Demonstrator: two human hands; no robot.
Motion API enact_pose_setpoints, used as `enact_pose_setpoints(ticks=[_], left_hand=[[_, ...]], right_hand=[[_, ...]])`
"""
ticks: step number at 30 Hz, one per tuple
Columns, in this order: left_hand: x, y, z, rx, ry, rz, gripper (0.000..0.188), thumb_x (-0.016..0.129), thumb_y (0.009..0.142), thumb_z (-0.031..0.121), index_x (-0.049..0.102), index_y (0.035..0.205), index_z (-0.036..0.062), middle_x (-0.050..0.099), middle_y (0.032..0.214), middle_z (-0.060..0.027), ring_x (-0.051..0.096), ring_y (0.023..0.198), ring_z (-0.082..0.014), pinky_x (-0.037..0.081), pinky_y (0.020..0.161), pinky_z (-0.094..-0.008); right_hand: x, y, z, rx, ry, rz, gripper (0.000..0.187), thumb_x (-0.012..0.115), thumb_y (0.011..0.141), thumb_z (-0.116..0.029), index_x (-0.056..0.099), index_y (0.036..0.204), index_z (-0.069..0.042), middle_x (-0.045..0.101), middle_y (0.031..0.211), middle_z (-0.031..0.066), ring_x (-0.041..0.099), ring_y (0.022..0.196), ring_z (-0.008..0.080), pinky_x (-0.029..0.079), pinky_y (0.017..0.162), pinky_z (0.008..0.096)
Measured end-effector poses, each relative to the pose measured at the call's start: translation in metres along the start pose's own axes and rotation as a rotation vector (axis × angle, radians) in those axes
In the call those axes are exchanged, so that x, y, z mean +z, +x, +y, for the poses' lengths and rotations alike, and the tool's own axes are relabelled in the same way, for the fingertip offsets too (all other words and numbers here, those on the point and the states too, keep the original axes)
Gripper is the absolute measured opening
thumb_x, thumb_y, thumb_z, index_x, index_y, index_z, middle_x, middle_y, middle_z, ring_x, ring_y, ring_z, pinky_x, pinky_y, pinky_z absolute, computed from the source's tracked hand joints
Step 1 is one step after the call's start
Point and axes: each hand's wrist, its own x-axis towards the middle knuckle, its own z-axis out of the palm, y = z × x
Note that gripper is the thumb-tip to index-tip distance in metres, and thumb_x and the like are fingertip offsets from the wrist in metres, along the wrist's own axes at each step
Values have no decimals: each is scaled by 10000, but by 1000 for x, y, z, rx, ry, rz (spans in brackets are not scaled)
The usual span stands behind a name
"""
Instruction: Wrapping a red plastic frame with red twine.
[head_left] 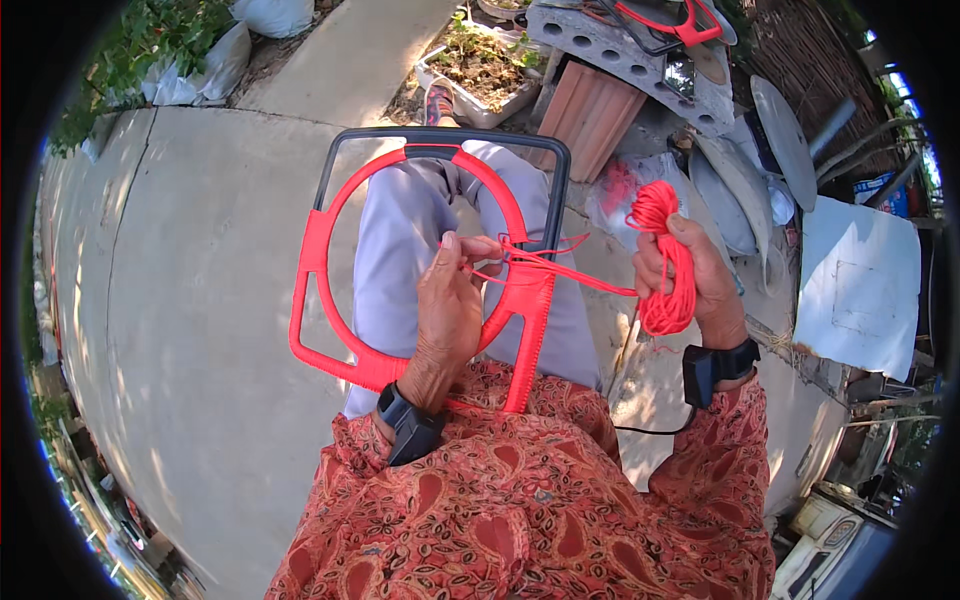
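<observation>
Across my lap lies a frame [312, 245] of a rounded outer square with a ring inside. Red cord is wound tightly over its lower part and much of the ring, while the far bar and upper sides show bare black. My left hand [447, 305] reaches into the ring, its fingers closed around thin red cord [483, 272] beside the right-hand side of the frame. Out to the right, my right hand [703, 270] grips a thick bundle of red cord [662, 285]. Strands stretch between the bundle and the wrapped right side.
At the far right, another red-and-black frame [690, 25] rests on a grey block with holes [625, 55]. Below it lean ridged terracotta tiles [590, 115]. A white planter [485, 105] stands beyond my foot. A white board [858, 285] lies at right. A black cable [650, 430] hangs from my right wristband.
</observation>
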Motion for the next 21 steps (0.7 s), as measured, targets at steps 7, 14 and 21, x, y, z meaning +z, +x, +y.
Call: enact_pose_setpoints(ticks=[7,14,21], left_hand=[[-14,-8,-7,-154,50,152,386,461,979,399,546,831,52,558,850,-62,556,885,-194,449,801,-375],[7,-7,4,-457,100,185,345,495,969,344,560,937,7,553,827,-47,537,727,-125,473,619,-254],[2,-4,2,-431,165,59,285,463,984,247,544,1042,-20,537,801,-27,519,688,-75,512,604,-269]], right_hand=[[-173,-163,-10,-200,-702,1005,255,638,820,-151,551,1024,-26,551,747,3,498,592,75,424,518,247],[-212,-178,29,-279,-924,1460,264,625,802,-135,615,1035,-11,592,847,-11,540,725,85,445,648,245],[-2,6,98,-84,-117,272,310,608,845,-151,606,1118,-5,531,728,-32,486,646,47,400,573,213]])
